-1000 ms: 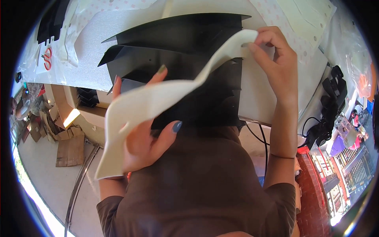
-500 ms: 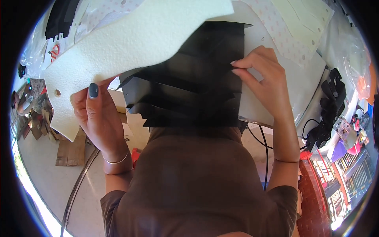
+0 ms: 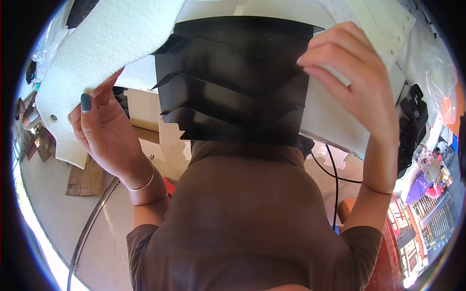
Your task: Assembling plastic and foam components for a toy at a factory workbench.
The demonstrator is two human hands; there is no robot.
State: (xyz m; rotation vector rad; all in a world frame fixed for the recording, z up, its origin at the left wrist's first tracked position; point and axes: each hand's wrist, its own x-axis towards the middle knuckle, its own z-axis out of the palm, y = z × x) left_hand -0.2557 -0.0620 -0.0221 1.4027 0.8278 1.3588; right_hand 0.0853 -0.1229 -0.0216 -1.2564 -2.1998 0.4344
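Note:
My left hand [image 3: 99, 119] pinches the lower edge of a large white felt sheet [image 3: 97, 53] between thumb and fingers. The sheet has a curved outline and a small round hole near its lower end, and it hangs to the left. A stack of black sheets [image 3: 238, 53] with zigzag edges lies in front of my body, fanned in overlapping layers. My right hand [image 3: 347, 68] hovers over the stack's right edge, thumb and forefinger drawn close in a pinch. Whatever is between those fingertips, if anything, is too small to make out against the black.
The white table [image 3: 335, 111] extends under the stack. At the upper right lies pale sheeting with holes [image 3: 381, 24]. Clear plastic [image 3: 439, 92] and a bundle of black straps [image 3: 412, 121] are farther right. Cardboard [image 3: 85, 179] is on the floor at left, near a dark cable [image 3: 94, 213].
The white felt sheet has moved left with my left hand, uncovering more of the black stack. My right hand has risen and shifted right, its fingers still close together. The view has shifted slightly.

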